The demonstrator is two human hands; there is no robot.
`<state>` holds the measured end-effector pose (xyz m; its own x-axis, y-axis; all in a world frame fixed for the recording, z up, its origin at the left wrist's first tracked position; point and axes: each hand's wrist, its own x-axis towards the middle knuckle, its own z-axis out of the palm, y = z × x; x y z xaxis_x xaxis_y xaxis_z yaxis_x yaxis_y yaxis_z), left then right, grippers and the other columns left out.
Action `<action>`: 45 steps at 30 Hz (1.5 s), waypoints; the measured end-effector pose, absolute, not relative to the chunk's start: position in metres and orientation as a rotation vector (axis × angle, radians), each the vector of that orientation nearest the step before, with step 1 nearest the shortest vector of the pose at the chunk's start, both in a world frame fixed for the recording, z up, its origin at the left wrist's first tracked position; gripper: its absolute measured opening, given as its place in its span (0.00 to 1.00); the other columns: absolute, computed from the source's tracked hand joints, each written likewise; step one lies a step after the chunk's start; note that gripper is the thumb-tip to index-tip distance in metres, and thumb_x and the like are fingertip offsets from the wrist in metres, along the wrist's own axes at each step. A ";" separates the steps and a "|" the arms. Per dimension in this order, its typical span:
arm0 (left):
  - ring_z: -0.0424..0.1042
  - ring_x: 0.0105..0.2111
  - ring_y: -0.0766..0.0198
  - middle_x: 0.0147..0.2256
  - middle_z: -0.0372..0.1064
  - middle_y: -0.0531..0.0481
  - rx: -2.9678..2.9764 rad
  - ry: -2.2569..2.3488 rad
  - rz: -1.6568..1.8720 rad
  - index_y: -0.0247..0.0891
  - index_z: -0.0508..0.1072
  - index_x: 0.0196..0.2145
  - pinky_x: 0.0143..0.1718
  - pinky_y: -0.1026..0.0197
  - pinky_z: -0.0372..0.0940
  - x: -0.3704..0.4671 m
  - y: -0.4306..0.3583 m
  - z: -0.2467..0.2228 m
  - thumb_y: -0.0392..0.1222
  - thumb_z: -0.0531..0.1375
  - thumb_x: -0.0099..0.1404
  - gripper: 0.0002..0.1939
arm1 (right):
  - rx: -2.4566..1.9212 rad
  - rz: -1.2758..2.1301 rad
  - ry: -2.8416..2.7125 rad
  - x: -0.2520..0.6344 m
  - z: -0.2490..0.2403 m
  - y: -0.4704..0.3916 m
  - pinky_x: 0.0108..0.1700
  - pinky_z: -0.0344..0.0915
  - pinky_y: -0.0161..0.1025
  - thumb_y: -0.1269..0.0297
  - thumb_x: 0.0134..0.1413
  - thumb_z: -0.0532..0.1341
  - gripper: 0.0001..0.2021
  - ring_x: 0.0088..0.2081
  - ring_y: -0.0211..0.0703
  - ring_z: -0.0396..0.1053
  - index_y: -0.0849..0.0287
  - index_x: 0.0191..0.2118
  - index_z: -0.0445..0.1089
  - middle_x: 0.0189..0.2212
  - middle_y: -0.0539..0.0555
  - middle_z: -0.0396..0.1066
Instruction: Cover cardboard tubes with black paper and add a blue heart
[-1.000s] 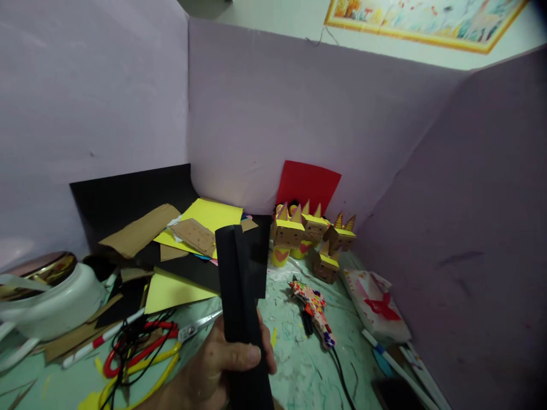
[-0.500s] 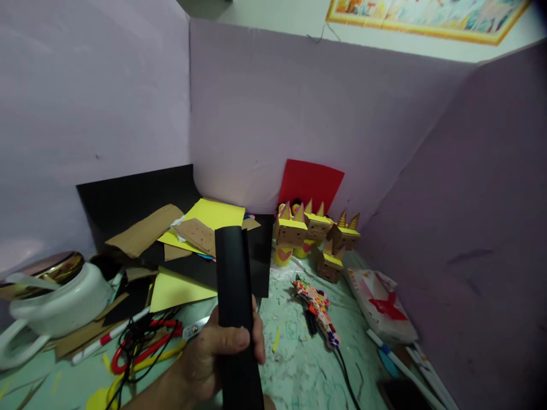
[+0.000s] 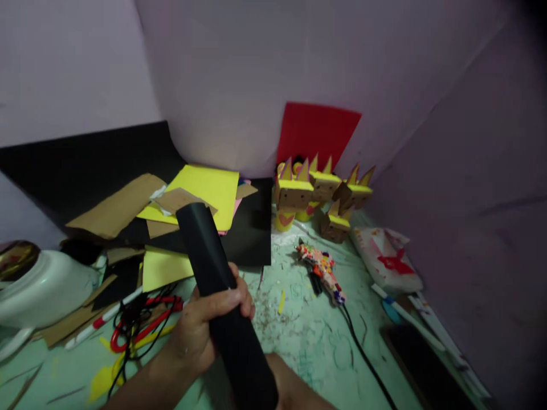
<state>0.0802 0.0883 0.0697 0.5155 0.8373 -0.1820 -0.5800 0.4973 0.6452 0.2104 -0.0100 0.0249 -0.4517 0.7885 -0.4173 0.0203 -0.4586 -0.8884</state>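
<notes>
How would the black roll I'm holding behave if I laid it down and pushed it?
The black roll might roll, since its sides look rounded. It's probably fairly stiff lengthwise, running straight beyond the left hand. It may be light, as it appears to be rolled sheet.

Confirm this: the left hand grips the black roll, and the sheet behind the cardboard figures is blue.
The sheet behind the cardboard figures is red, not blue, as the head view shows; the left hand does grip the black roll.
</notes>
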 end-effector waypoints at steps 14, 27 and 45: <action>0.70 0.22 0.66 0.21 0.69 0.49 0.453 0.904 1.037 0.31 0.72 0.27 0.28 0.63 0.71 0.087 0.120 0.081 0.27 0.61 0.48 0.06 | -1.126 2.212 -0.557 0.206 0.035 0.002 0.18 0.65 0.32 0.68 0.22 0.70 0.14 0.16 0.36 0.66 0.64 0.22 0.68 0.12 0.47 0.66; 0.70 0.25 0.66 0.21 0.70 0.51 0.649 0.842 0.912 0.34 0.69 0.28 0.30 0.64 0.71 0.109 0.108 0.065 0.42 0.56 0.66 0.11 | -0.486 2.329 -0.296 0.222 0.060 0.000 0.26 0.74 0.38 0.57 0.67 0.39 0.24 0.20 0.41 0.74 0.66 0.33 0.66 0.19 0.57 0.73; 0.72 0.34 0.64 0.29 0.75 0.48 0.817 0.681 1.021 0.30 0.72 0.36 0.40 0.62 0.71 0.099 0.092 0.092 0.50 0.51 0.69 0.19 | -0.826 2.024 -0.941 0.221 0.039 -0.004 0.29 0.69 0.37 0.60 0.44 0.65 0.12 0.24 0.39 0.69 0.60 0.31 0.64 0.24 0.51 0.70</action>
<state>0.0988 0.0923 0.0923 0.3738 0.9206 -0.1133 -0.4577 0.2893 0.8407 0.2206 -0.0036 0.0394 -0.5162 0.8234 -0.2357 -0.3505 -0.4543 -0.8190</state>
